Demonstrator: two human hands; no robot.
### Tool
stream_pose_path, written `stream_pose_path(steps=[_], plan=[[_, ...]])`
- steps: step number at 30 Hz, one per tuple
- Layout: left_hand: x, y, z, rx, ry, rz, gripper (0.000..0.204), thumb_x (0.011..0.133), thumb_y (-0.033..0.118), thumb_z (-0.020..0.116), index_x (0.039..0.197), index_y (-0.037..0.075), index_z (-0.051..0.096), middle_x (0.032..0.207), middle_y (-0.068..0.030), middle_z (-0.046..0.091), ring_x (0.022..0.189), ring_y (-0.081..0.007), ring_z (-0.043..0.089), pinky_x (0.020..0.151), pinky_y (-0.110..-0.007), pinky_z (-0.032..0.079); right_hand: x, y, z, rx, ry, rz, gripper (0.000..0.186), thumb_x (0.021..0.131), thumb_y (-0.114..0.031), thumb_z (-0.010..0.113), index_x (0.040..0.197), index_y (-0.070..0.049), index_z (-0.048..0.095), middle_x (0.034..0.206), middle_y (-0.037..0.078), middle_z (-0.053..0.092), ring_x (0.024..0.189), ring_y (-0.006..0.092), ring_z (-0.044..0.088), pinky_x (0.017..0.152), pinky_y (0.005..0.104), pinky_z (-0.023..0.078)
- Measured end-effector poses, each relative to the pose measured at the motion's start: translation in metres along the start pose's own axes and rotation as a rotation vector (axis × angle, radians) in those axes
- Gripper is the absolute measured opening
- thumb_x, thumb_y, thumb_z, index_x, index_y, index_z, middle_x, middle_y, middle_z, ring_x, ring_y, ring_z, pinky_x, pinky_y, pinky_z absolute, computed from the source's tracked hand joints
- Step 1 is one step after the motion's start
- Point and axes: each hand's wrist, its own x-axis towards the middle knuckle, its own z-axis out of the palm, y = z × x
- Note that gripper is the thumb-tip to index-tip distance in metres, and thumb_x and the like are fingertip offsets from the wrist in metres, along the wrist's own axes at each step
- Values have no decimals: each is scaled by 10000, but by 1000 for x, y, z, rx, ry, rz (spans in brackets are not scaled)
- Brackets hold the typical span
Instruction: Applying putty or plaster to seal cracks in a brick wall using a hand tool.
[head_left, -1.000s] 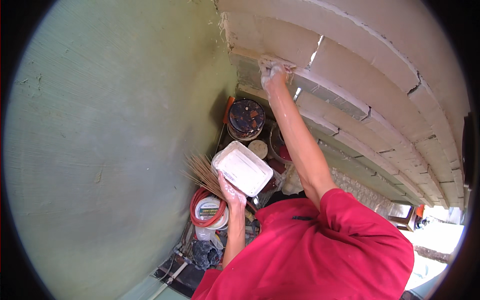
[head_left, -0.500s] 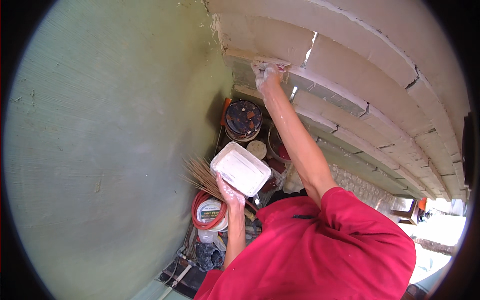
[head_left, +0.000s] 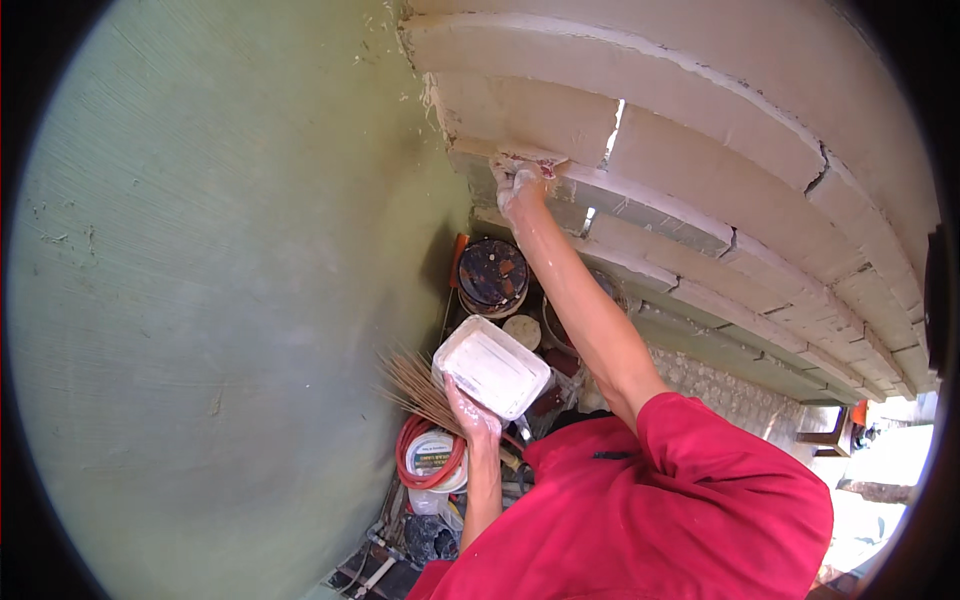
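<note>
My left hand [head_left: 474, 412], smeared with white, grips a shallow white rectangular tray [head_left: 492, 366] from below and along its near edge. White residue coats the inside of this tray. Far ahead, my right hand [head_left: 517, 188] is closed and covered in white paste. It presses a flat, white-smeared piece with reddish patches [head_left: 545, 165] against the ledge of a block wall [head_left: 690, 130], close to the corner. What kind of thing that piece is, I cannot make out. My right arm stretches over the clutter below.
A green plastered wall [head_left: 230, 300] rises on the left. In the corner stand a dark-lidded bucket [head_left: 493, 273] and a round pale tub [head_left: 522, 331]. Nearer lie a bundle of thin sticks [head_left: 420, 392], a coiled red hose [head_left: 407, 462] around a white bucket [head_left: 435, 455], and pipes [head_left: 377, 575].
The whole view has tilted, so everything sits lower in the picture. My right hand has slid slightly left along the ledge toward the corner. The tray stays in my left hand.
</note>
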Motion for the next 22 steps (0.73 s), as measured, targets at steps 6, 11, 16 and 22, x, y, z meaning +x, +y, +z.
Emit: stream_pose_path(steps=[6,11,16,22], plan=[[4,4,0,13,9,24,540,982,437,413,1369,61,424,1379,-88,490,1265,-256,469,1074,-401,355,14,-13,47,-35,53,137,307,785,109,459,1064,-19,484,990,177,574,835,276,641,749,374,589],[3,5,-7,2,34,75,527,987,424,406,1367,59,429,1377,-89,493,1259,-255,474,1073,-398,357,-55,8,35,-57,-189,-183,359,778,120,443,1104,-31,461,1050,165,567,898,323,655,731,387,601],[8,0,-9,15,36,70,526,989,422,403,1367,58,429,1381,-91,489,1261,-258,473,1074,-397,358,-20,6,9,-32,112,-58,349,777,130,446,1076,-46,488,977,128,563,878,322,648,771,446,588],[4,3,-5,69,31,61,599,977,470,400,1415,62,374,1438,-102,428,1312,-274,417,1106,-402,312,0,6,44,-36,-132,-34,301,817,39,507,1085,-92,467,991,103,535,893,254,592,795,483,559]])
